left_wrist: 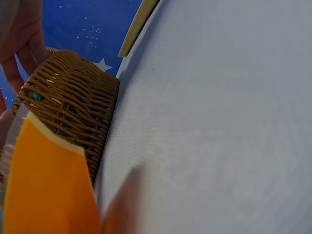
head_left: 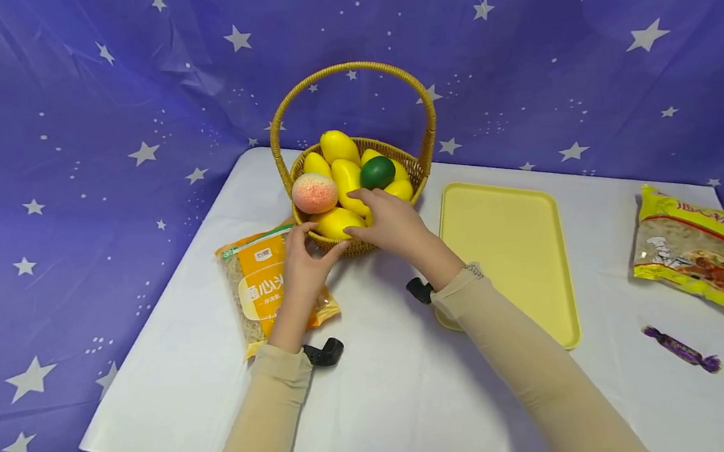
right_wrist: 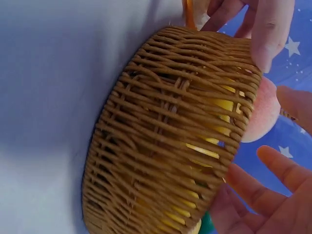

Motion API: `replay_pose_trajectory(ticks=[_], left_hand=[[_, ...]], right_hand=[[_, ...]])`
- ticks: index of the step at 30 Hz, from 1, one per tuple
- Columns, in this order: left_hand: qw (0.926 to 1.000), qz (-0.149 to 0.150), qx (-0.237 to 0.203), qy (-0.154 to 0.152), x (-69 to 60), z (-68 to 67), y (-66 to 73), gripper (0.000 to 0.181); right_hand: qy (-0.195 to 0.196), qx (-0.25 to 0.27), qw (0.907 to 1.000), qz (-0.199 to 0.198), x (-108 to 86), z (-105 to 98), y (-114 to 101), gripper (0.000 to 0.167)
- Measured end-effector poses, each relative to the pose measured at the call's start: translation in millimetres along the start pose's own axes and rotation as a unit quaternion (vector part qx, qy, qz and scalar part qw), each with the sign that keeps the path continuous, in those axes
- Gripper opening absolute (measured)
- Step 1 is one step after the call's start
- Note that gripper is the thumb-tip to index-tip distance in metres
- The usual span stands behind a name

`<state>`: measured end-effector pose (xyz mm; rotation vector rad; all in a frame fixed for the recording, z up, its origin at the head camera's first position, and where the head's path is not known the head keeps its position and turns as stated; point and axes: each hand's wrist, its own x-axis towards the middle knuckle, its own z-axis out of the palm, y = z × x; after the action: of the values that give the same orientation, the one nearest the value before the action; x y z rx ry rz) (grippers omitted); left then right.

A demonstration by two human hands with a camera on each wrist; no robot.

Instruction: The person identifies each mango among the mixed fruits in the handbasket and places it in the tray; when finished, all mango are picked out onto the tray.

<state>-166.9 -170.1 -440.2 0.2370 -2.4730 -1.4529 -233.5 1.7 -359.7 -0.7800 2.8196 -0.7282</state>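
Observation:
A wicker basket with a tall handle (head_left: 348,66) holds several yellow fruits (head_left: 338,146), a green one (head_left: 377,173) and a pink-and-cream peach (head_left: 314,193). At its front left, my left hand (head_left: 306,270) touches the rim, thumb and fingers spread apart; the right wrist view shows the thumb against the wicker (right_wrist: 170,107). My right hand (head_left: 394,223) reaches over the front right of the basket, fingers spread above the fruits. Its palm side (right_wrist: 278,204) shows in the right wrist view. Whether its fingertips touch a fruit, I cannot tell.
An orange-labelled food bag (head_left: 265,263) lies left of the basket, partly under my left hand. To the right are a yellow tray (head_left: 505,235), a yellow-edged bag (head_left: 687,248) and a purple wrapped candy (head_left: 682,349). A starry purple cloth (head_left: 193,68) hangs behind the white table.

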Motion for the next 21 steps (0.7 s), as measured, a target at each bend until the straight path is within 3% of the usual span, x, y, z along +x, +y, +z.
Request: replay_pose_trajectory(ticks=[6, 21], left_hand=[[1.0000, -0.007, 0.000, -0.001, -0.3, 0.8, -0.6, 0.066], [1.0000, 0.004, 0.006, -0.001, -0.1, 0.7, -2.7, 0.065]], right_hand=[[-0.036, -0.009, 0.9991, 0.022, 12.2, 9, -3, 0.071], [-0.046, -0.047, 0.9965, 0.051, 27.2, 18, -12, 0.070]])
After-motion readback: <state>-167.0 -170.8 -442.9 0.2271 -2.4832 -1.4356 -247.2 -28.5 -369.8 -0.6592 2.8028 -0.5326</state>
